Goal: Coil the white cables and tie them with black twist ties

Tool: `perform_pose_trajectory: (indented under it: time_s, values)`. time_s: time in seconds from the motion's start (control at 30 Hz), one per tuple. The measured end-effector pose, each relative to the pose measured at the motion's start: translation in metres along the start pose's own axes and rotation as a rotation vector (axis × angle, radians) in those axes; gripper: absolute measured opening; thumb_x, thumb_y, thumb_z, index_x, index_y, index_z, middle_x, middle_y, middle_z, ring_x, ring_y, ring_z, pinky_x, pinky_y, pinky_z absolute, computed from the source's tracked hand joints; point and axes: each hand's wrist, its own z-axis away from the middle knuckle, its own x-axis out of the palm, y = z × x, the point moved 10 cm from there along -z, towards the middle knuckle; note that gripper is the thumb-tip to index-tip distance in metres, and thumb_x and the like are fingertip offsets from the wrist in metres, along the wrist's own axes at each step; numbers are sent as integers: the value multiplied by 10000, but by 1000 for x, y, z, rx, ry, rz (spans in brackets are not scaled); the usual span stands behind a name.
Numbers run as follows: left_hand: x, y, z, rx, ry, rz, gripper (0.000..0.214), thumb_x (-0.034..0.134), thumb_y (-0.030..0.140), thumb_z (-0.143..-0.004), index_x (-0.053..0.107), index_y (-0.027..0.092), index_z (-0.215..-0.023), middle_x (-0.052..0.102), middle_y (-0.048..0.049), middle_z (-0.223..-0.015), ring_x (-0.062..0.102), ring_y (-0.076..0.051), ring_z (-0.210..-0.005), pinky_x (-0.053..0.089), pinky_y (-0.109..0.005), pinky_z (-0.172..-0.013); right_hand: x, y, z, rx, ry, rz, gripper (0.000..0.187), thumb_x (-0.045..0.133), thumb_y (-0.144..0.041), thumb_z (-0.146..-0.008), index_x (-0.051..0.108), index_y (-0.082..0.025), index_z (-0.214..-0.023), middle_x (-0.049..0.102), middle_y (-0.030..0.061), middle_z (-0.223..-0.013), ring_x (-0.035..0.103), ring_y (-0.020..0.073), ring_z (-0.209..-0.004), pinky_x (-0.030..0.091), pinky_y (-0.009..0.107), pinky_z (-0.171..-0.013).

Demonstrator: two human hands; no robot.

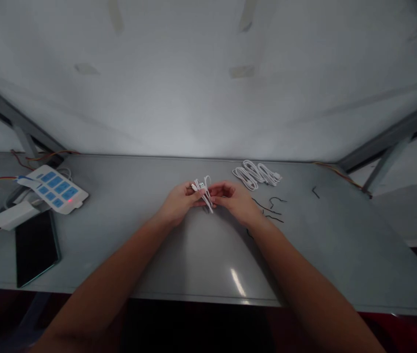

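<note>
A bundled white USB cable (206,194) is held between my two hands above the middle of the table. My left hand (180,202) pinches it from the left, near its plug. From the right, my right hand (234,198) has its fingers closed on the bundle's other side. Coiled white cables (256,175) lie just beyond my right hand. Several thin black twist ties (275,218) are scattered beside my right wrist, partly hidden by the forearm.
On the left sit a white power strip (59,189) with blue sockets, a white adapter (16,215) and a dark tablet (36,247). A short black tie (315,192) lies farther right. A white panel (171,98) rises behind the grey table (208,264).
</note>
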Motion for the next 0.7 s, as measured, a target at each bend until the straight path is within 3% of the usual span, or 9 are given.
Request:
perform_pose_trajectory:
  time_s: [0.17, 0.3, 0.57, 0.7]
  values:
    - [2, 1, 1, 25, -37, -11, 355, 856, 371, -795, 652, 133, -962, 750, -76, -948, 737, -202, -890, 602, -419, -915, 4, 4, 3, 52, -79, -115, 249, 842, -317, -741, 715, -202, -921, 706, 21, -831, 636, 154, -708, 511, 333, -703]
    - [-2, 1, 1, 29, -7, -23, 335, 859, 364, -790, 641, 147, -924, 731, -50, -900, 715, -187, -853, 594, -392, -870, 9, 5, 6, 101, -127, -140, 317, 898, -257, -657, 681, -198, -880, 681, 3, -810, 623, 146, -705, 494, 307, -661]
    - [-6, 2, -2, 57, 2, -127, 345, 847, 401, -790, 612, 163, -874, 721, -43, -803, 696, -176, -713, 575, -357, -748, 13, -3, 10, 143, -137, -59, 279, 870, -301, -672, 668, -201, -837, 669, -8, -774, 570, 123, -619, 469, 274, -566]
    - [-12, 3, -3, 67, 42, -201, 354, 849, 411, -780, 666, 165, -956, 722, -40, -810, 665, -154, -664, 523, -286, -639, 7, -6, 8, 88, -135, 123, 135, 755, -281, -762, 645, -204, -779, 623, -23, -688, 549, 113, -546, 468, 265, -546]
